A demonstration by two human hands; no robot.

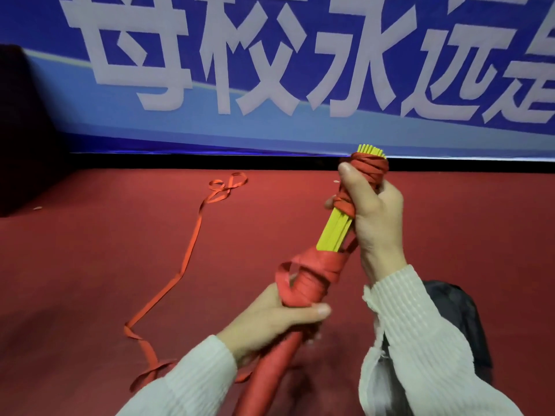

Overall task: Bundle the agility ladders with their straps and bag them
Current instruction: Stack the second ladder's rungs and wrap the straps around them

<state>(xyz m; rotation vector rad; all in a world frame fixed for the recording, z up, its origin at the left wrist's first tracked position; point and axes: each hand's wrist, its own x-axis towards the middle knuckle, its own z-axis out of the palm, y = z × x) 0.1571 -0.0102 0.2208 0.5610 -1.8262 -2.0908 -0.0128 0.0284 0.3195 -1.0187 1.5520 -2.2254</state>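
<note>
Red floor under all, with a long loose strap trailing left of the bundle. Bundle of yellow rungs held up in the air, long axis slanting from low left to high right. Right hand curled round the top end, left hand curled round the low wrapped end. Black bag, maybe, just right of the bundle, nearer the right hand.

Open red floor lay left of the hands, crossed only by a loose red strap. A blue banner walled the far edge; a dark bag crowded the right.
</note>
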